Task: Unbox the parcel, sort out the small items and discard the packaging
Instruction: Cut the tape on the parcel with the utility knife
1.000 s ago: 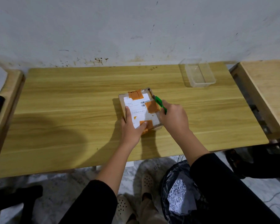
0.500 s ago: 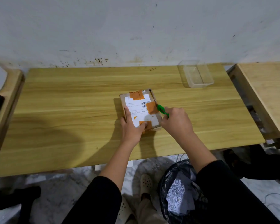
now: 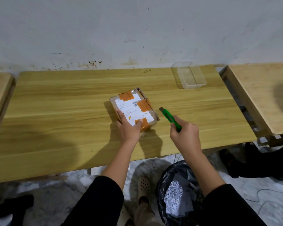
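Observation:
A small cardboard parcel [image 3: 134, 106] with a white label and orange tape lies in the middle of the wooden table [image 3: 56, 111]. My left hand [image 3: 129, 128] rests on its near left corner, with fingers straight on the top and side. My right hand [image 3: 184, 136] grips a green utility knife [image 3: 170, 117] just right of the parcel, with the blade tip in the air and clear of the box. The parcel's right edge looks slit along the tape.
A clear plastic tray [image 3: 189, 77] stands at the table's back right. A black bin bag [image 3: 178, 193] with shredded paper sits on the floor below my right arm. A second wooden table [image 3: 260, 95] adjoins on the right, another on the left.
My right hand has pulled the green knife back from the parcel's right edge toward me and to the right. My left hand stays on the parcel.

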`<state>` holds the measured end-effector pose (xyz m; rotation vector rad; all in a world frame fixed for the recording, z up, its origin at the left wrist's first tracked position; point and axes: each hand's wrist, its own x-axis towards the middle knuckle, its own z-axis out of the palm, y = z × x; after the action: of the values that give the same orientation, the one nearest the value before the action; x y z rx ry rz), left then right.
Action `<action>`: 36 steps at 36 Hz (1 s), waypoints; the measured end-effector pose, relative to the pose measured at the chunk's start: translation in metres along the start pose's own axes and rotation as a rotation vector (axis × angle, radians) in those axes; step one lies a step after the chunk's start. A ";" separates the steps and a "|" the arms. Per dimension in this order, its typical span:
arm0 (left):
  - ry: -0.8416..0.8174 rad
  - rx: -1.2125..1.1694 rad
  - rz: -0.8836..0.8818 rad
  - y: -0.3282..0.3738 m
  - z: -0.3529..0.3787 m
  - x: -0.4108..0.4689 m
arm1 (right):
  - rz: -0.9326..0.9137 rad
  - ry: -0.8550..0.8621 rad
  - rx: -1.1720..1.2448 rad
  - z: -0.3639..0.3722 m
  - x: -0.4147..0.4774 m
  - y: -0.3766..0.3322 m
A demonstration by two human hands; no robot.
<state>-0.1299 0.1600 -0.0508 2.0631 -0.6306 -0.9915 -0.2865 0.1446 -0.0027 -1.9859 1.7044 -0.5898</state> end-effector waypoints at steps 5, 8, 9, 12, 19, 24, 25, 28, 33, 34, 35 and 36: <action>-0.108 0.070 0.014 -0.004 0.009 -0.036 | 0.158 0.101 0.234 -0.003 0.009 0.008; -0.078 0.202 0.168 -0.016 0.001 -0.040 | 0.182 0.106 0.266 0.000 0.012 0.010; -0.050 0.266 0.268 -0.019 -0.003 -0.035 | 0.196 0.100 0.275 0.002 0.013 0.011; -0.081 0.593 0.575 -0.023 -0.017 -0.004 | 0.216 0.080 0.296 0.007 0.012 0.014; -0.188 0.991 0.723 -0.027 -0.028 0.032 | 0.224 0.063 0.274 0.011 0.011 0.023; 0.016 0.860 0.420 -0.020 0.011 0.004 | 0.232 0.054 0.280 0.010 0.016 0.025; 0.035 0.839 0.355 -0.017 0.019 -0.003 | 0.225 0.051 0.277 0.010 0.017 0.024; 0.000 0.807 0.278 -0.003 0.033 -0.014 | 0.179 0.045 0.244 0.009 0.019 0.021; -0.065 0.841 0.502 0.001 0.010 0.004 | 0.112 0.047 0.184 0.009 0.024 0.018; -0.102 0.870 0.526 -0.004 0.006 0.009 | 0.093 0.048 0.176 0.009 0.024 0.017; -0.133 0.902 0.539 -0.009 0.004 0.013 | 0.073 0.050 0.168 0.008 0.024 0.015; -0.147 0.931 0.549 -0.013 0.005 0.016 | 0.055 0.054 0.154 0.007 0.023 0.014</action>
<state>-0.1232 0.1549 -0.0700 2.3285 -1.8871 -0.5503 -0.2903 0.1206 -0.0162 -1.8259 1.6847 -0.7383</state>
